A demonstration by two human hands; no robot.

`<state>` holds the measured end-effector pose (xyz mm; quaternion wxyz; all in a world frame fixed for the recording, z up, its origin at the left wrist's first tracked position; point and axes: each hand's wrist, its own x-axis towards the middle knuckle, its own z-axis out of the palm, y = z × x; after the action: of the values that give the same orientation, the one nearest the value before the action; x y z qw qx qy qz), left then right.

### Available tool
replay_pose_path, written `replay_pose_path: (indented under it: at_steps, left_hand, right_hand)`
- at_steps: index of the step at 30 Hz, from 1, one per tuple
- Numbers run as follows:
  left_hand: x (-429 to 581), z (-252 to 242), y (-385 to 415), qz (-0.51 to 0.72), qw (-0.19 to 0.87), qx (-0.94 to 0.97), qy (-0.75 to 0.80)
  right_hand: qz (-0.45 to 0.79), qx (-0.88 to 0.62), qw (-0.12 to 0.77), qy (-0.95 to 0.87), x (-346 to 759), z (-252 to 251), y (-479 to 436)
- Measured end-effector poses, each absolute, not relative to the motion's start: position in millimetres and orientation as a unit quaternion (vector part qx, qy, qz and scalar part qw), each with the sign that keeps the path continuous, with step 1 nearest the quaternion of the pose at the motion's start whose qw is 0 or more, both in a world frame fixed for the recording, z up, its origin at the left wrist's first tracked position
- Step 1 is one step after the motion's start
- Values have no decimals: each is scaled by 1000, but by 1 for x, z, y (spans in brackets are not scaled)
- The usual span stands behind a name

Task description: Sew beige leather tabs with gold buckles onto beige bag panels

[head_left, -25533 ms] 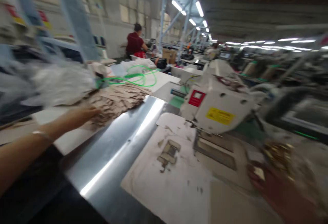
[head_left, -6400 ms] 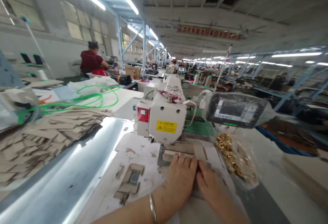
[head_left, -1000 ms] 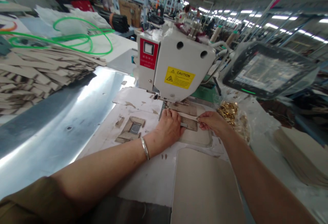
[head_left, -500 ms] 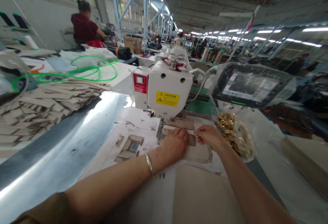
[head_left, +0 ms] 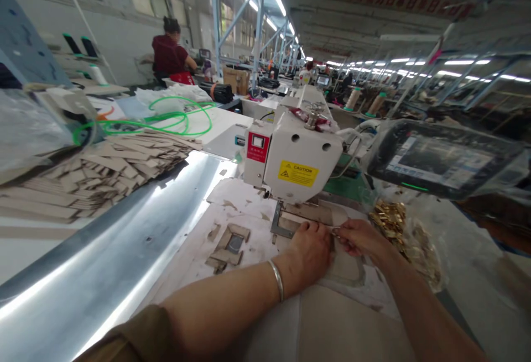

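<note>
My left hand [head_left: 312,250] lies palm down on a tan strip of material [head_left: 307,213] in front of the clamp of the white sewing machine [head_left: 296,158]. Its fingers press flat on the piece. My right hand [head_left: 360,237] sits just to the right, its fingers pinched on a small metal ring at the strip's end. A silver bangle [head_left: 275,280] circles my left wrist. Both hands rest on the paper-covered machine bed [head_left: 249,224].
A heap of gold metal fittings [head_left: 392,224] lies in plastic at the right. A plastic-wrapped control screen [head_left: 440,158] hangs above it. Stacked tan cut pieces [head_left: 103,177] and a green hose [head_left: 166,121] sit at the left, beside a shiny metal sheet [head_left: 124,262]. A person works far back.
The view has swung right and dropped a little. My hands stay together at the machine's clamp, the left flat on the strip and the right still pinching its end.
</note>
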<state>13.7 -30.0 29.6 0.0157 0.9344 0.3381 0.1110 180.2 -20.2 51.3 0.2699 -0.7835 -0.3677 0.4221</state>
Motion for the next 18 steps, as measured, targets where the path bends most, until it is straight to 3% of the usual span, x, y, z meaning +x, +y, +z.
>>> replay_pose_path:
  at_steps: [9, 18]
  left_hand:
    - [-53, 17, -23, 183, -24, 893, 411]
    - [-56, 13, -21, 159, -22, 913, 376]
  right_hand:
    - [422, -783, 271, -368, 181, 45, -26]
    - [427, -774, 290, -367, 179, 41, -28]
